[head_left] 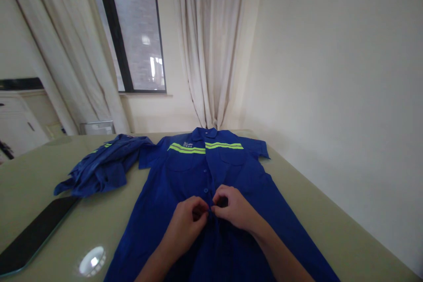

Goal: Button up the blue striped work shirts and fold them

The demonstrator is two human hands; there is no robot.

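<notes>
A blue short-sleeved work shirt [178, 185] lies face up, its collar toward the far wall. Yellow-green reflective bands cross its chest, and small buttons run down the front placket. Both of my hands meet at the placket, low on the shirt. My left hand [187, 220] pinches the shirt's front edge between thumb and fingers. Opposite it, my right hand [233, 207] pinches the same edge, fingertips almost touching the left ones. Whether a button sits between the fingertips is hidden.
A crumpled blue garment [105, 167] with yellow-green bands lies left of the shirt, touching its sleeve. Nearer on the left is a dark flat board [36, 235]. The pale green tabletop [307, 189] meets the white wall on the right. Curtains [214, 44] hang behind.
</notes>
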